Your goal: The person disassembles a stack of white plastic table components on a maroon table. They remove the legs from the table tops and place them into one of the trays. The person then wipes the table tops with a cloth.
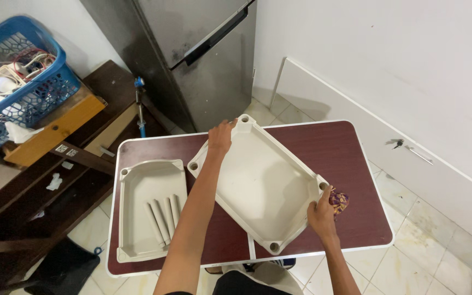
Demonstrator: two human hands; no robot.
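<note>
Both forearms reached out from the bottom edge over a dark red folding table [350, 164] w/ white trim. Left hand [220, 136] was clamped on the far rim of a cream plastic tray [258, 186], near its top corner, while right hand [321, 213] gripped the near-right corner, so the tray sat diagonal btwn the two grips, approx. mid-table. Purple patterned cloth [340, 200] lay just beside the rt hand; 2nd cream tray [137, 218] holding four cream tubes [165, 218] sat to the left, apart from both hands.
</note>
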